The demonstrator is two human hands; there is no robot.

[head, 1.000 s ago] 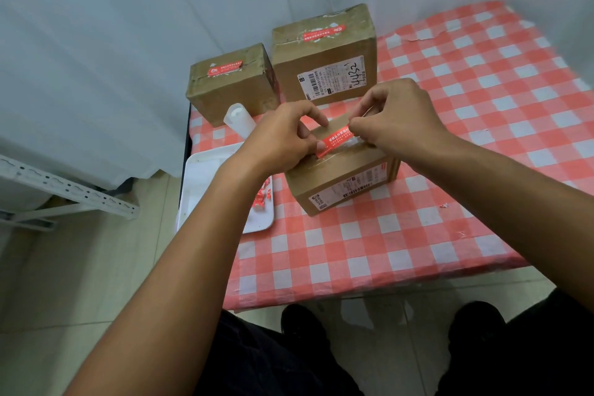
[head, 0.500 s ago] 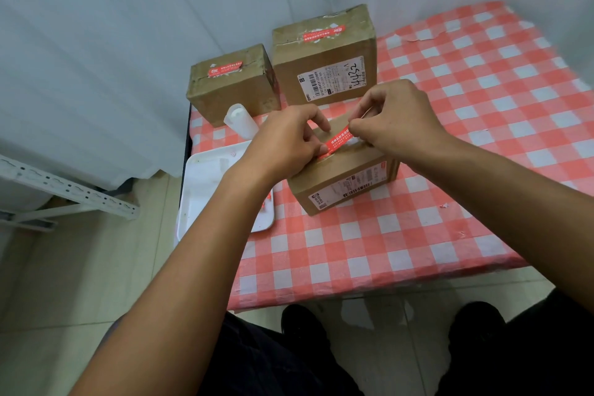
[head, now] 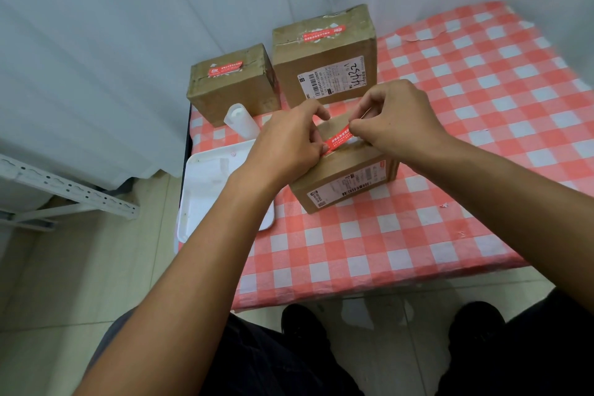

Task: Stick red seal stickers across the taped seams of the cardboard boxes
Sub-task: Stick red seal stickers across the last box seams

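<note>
Both hands, left hand (head: 289, 141) and right hand (head: 397, 120), pinch the ends of one red seal sticker (head: 339, 138), now lowered closer onto the near box (head: 345, 175) on the bench (head: 418, 235). Pressing down appears imminent; the two far boxes already carry seals.

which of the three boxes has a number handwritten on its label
The tall back-right box, beside the wall: its white label carries a handwritten number. The smaller back-left box shows no such label, and the front box shows only print.
</note>
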